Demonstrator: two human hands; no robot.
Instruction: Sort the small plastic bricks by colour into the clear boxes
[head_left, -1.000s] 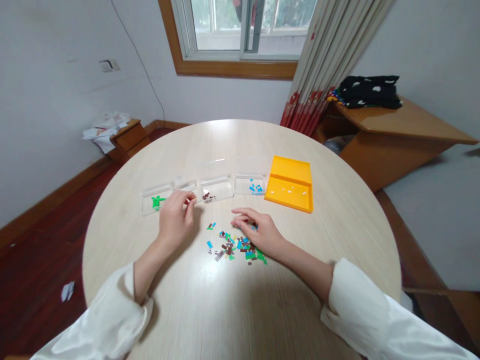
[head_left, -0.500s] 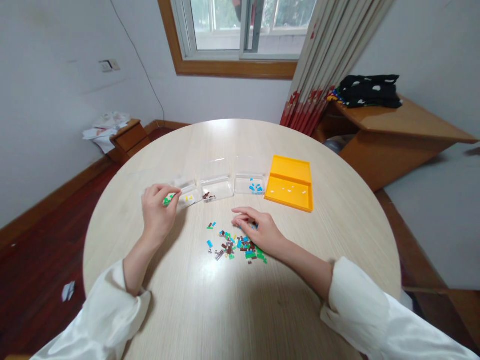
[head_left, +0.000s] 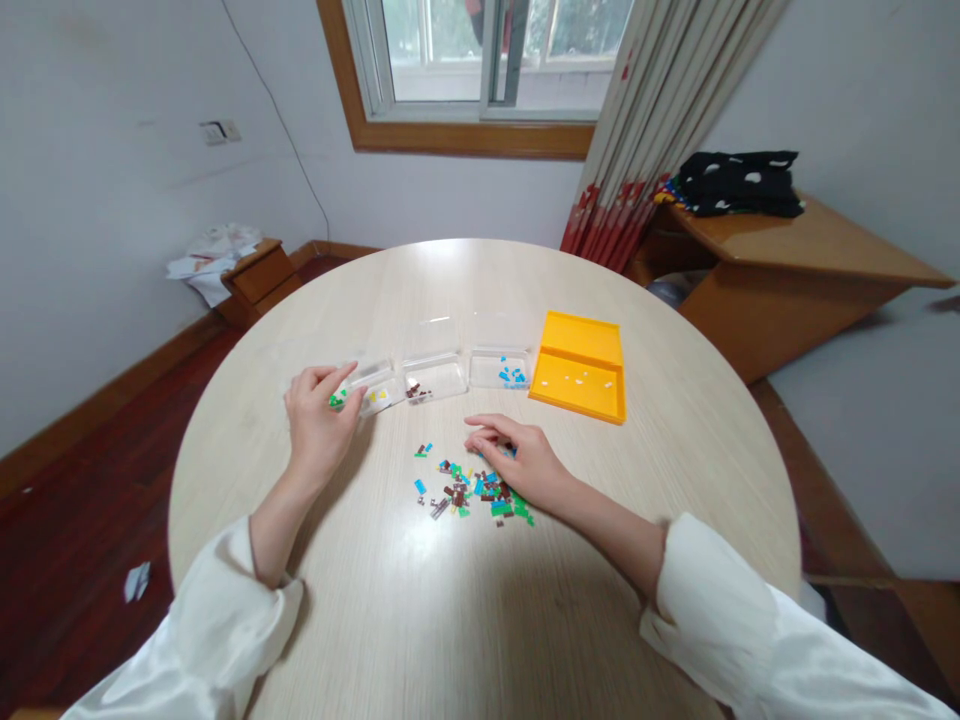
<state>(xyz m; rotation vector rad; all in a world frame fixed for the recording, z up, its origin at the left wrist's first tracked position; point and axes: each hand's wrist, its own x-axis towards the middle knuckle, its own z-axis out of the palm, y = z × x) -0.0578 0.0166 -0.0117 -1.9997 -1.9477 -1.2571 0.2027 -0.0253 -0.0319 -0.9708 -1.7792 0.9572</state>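
Over the leftmost clear boxes, my left hand (head_left: pixel 321 418) is open, its thumb and forefinger apart with nothing visible between them. Green bricks (head_left: pixel 337 398) show just past its fingers. Beside the thumb is a clear box with yellow bricks (head_left: pixel 379 396). My right hand (head_left: pixel 525 462) lies loosely curved and open at the upper right of a loose pile of small toy bricks (head_left: pixel 459 490) in brown, blue, green and yellow, covering part of it. No brick can be seen in its fingers.
A clear box (head_left: pixel 450 388) with brown bricks stands in the middle, then another clear box (head_left: pixel 484 372) with blue bricks. To their right an open yellow case (head_left: pixel 600 408) holds a few white bricks. All stand on a round table (head_left: pixel 465 620).
The thumb and forefinger of my left hand have parted from a pinch above the box with yellow bricks. My right hand has stayed in place.
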